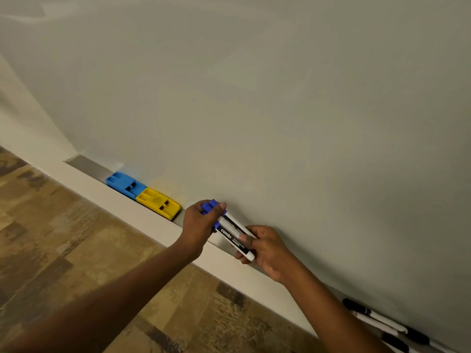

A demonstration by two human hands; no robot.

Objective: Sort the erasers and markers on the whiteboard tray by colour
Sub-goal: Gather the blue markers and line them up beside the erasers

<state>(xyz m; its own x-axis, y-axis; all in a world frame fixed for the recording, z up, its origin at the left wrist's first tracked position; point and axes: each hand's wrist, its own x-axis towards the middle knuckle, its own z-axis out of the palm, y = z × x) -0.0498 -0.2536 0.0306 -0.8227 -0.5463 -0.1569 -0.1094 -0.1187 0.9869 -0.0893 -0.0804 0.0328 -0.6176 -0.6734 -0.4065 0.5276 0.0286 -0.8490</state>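
Right: blue-capped markers (233, 231) are just above the tray (142, 216), long axis parallel to its front edge, caps toward its left end. Label reads "camlin". Left hand (197, 225) grips the caps and right hand (267, 250) pinches the tails. Blue eraser (125, 185) and yellow eraser (158, 203) touch near the left end.

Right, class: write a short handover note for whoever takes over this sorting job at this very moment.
The left hand grips the blue markers by their caps; right hand holds their other ends, over the tray.
The blue eraser and yellow eraser touch end to end at the tray's left; black markers lie grouped at its right.
Done: black markers together. Left: set the blue markers down, probably by the blue eraser.
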